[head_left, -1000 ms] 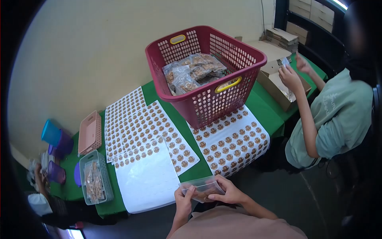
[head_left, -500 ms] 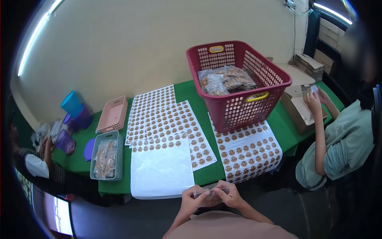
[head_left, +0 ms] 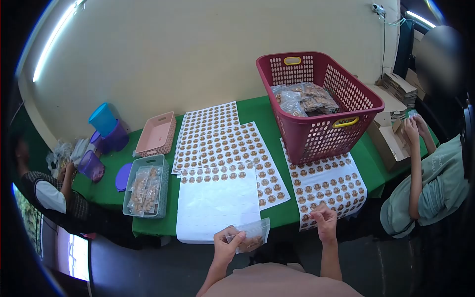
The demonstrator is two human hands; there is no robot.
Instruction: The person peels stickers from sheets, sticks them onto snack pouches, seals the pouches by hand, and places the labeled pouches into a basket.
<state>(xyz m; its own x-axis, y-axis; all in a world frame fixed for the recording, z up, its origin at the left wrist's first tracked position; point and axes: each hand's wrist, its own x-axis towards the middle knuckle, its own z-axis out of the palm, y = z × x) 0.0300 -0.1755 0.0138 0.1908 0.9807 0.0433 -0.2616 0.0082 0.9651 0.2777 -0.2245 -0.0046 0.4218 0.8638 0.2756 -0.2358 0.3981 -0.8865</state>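
My left hand (head_left: 229, 243) is closed on the edge of a clear plastic bag (head_left: 254, 236) with brown pieces inside, held just off the front edge of the table. My right hand (head_left: 325, 223) is raised at the front edge of a sticker sheet (head_left: 329, 185) with rows of round brown stickers. Its fingers are bent together, and whatever they may pinch is too small to make out. Nearest my left hand lies another sticker sheet (head_left: 217, 210), its front part bare white and a few rows of stickers left at the back.
A maroon basket (head_left: 316, 133) of filled bags stands on the right sheet. At left are a grey-green basket (head_left: 161, 198) of bags, a pink basket (head_left: 156, 133) and purple and blue containers (head_left: 102, 119). Co-workers sit at both ends, one beside a cardboard box (head_left: 391, 146).
My hands, earlier together on the bag, have parted. The left keeps the bag and has moved slightly left; the right has let go and moved right and up to the sticker sheet.
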